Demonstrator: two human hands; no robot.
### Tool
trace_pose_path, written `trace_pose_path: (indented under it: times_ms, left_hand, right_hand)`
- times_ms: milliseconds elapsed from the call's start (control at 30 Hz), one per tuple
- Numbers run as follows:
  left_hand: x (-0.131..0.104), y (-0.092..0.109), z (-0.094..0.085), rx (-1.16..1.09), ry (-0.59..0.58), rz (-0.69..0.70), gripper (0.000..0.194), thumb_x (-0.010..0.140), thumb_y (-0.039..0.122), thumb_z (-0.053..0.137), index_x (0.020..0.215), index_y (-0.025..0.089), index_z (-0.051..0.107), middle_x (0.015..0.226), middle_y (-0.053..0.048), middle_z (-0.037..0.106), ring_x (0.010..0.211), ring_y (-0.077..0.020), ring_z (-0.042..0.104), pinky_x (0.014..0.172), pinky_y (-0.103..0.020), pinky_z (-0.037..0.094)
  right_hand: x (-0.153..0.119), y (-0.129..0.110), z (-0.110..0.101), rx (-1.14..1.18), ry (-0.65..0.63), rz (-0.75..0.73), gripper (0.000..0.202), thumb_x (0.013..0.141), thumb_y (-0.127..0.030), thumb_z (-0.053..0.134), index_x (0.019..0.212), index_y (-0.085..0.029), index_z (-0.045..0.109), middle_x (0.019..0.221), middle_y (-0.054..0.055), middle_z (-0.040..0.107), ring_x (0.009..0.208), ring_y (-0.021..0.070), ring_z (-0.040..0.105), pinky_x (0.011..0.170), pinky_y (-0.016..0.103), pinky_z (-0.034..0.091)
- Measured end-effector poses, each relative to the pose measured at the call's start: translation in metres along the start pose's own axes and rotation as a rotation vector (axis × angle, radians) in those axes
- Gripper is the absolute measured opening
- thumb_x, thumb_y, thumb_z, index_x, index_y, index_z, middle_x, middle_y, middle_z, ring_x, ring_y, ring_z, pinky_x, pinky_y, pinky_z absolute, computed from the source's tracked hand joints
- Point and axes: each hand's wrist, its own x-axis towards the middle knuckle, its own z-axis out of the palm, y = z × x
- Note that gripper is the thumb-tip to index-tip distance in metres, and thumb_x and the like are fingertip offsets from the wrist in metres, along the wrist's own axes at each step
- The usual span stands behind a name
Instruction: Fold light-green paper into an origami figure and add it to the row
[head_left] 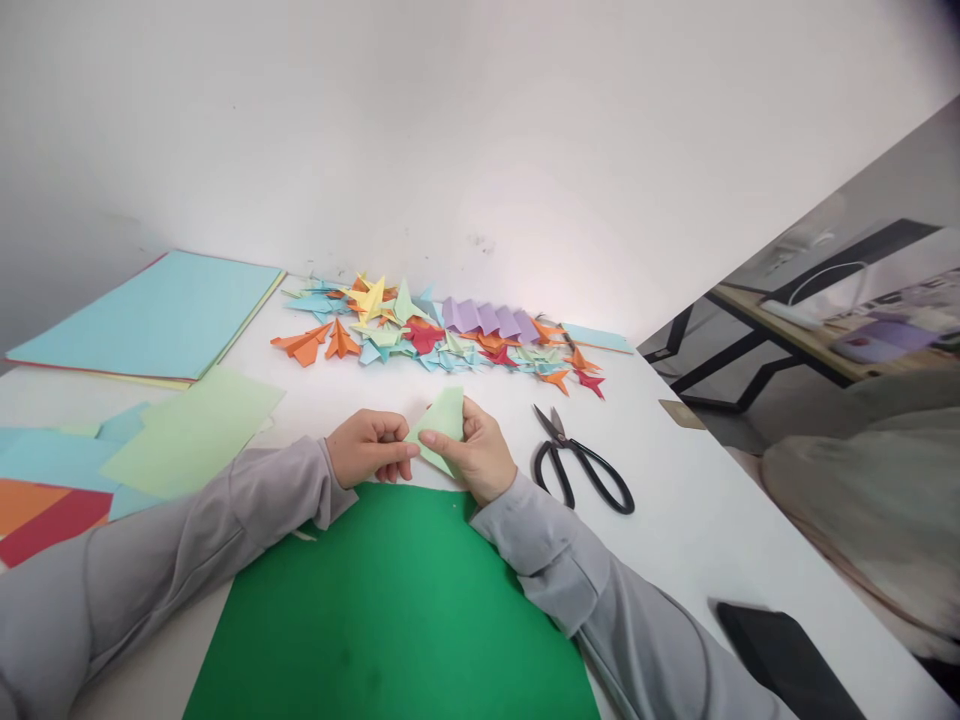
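Note:
A folded light green paper [445, 415] is held up just beyond the far edge of a green mat [412, 610]. My right hand [484, 452] pinches it, with the thumb across its front and the fingers behind. At its lower left corner is my left hand [373, 447], fingers curled and thumb and index finger closed against the paper's edge. Black-handled scissors [579, 460] lie partly open to the right of my right hand. Behind both hands, many small folded paper shapes [424, 338] in several colours spread along the wall.
A stack of large coloured sheets [150, 315] lies at the back left, with loose green [196, 430], blue, orange and red papers nearer. A black phone-like object [787, 660] rests at the right front. Another desk [795, 325] stands beyond the table's right edge.

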Motion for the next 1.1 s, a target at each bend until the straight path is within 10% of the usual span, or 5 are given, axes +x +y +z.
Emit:
trace_pose_path:
  times_ms: [1100]
  left_hand:
    - [-0.0014,0.0006,-0.0004,-0.013,0.038,0.048,0.034,0.067,0.043,0.063,0.064,0.01,0.057,0.063,-0.007,0.067,0.044,-0.0089,0.056,0.038,-0.018,0.044]
  right_hand:
    - [0.0001,-0.0013,0.0009,-0.007,0.045,0.014,0.034,0.053,-0.032,0.075,0.076,-0.018,0.055,0.067,-0.001,0.058,0.058,0.0115,0.05,0.054,0.024,0.042]
